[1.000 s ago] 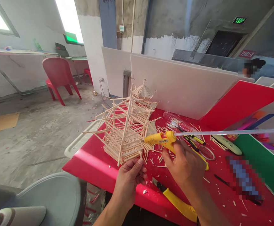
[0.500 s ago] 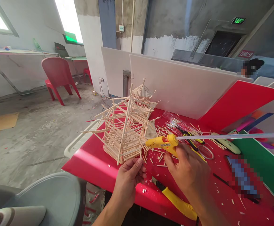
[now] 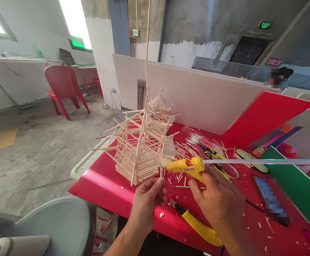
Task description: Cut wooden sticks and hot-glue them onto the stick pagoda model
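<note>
1. Toward the middle of the red tabletop [image 3: 98,190], an open stick framework [image 3: 137,165] stands with slanting poles rising to a peak.
2. Just behind it is a stick tower [image 3: 158,105] with a pointed roof; whether the two are joined cannot be told.
3. At the framework's near right corner, the left hand [image 3: 147,201] has its thumb and index finger pressed together, pinching a short wooden stick [image 3: 161,172] that points upward.
4. The right hand [image 3: 218,197] wraps its fingers around the handle of a yellow glue gun [image 3: 185,167]; its nozzle points left, close to the short stick, and contact cannot be told.
5. From the gun's rear, a long translucent glue stick [image 3: 256,161] extends to the right.
6. Below the hands, a yellow-handled knife [image 3: 201,227] lies near the tabletop's front edge.
7. Beyond the gun are scattered loose sticks [image 3: 180,150]; a phone [image 3: 270,199] lies farther right, beside a green board [image 3: 290,188].
</note>
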Available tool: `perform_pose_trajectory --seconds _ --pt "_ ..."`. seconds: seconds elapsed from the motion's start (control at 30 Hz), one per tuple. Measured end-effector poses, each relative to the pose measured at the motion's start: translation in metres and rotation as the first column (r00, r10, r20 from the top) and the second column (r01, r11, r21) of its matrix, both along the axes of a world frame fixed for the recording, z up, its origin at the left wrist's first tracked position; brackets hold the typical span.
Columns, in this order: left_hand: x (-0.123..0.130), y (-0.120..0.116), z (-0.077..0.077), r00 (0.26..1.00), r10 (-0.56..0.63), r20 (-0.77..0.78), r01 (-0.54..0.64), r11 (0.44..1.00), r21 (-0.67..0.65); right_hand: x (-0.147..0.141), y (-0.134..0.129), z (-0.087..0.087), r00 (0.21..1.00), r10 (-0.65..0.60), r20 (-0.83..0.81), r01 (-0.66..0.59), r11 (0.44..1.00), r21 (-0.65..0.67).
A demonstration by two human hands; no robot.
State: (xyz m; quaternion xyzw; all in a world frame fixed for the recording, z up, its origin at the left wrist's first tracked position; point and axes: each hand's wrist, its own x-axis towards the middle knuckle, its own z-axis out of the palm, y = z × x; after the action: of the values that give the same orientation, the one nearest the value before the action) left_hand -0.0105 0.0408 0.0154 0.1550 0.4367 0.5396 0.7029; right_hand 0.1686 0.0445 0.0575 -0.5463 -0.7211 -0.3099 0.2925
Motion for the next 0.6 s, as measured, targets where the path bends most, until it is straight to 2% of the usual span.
perform_pose_trajectory --seconds 0.43,0.53,0.6 --pt "0.012 -0.002 -0.002 1.0 -0.017 0.003 0.017 1.0 0.004 0.003 -0.001 -0.009 0.999 -0.026 -0.043 0.026 1.0 -0.002" --pt "0.012 -0.001 -0.001 1.0 0.017 0.014 -0.017 1.0 0.005 0.006 -0.001 -0.013 0.993 -0.048 -0.107 0.048 0.999 0.0" --pt "0.012 0.0 -0.001 0.999 0.048 0.016 -0.048 0.999 0.011 0.014 -0.004 -0.017 0.976 -0.08 -0.204 0.068 0.996 -0.066"
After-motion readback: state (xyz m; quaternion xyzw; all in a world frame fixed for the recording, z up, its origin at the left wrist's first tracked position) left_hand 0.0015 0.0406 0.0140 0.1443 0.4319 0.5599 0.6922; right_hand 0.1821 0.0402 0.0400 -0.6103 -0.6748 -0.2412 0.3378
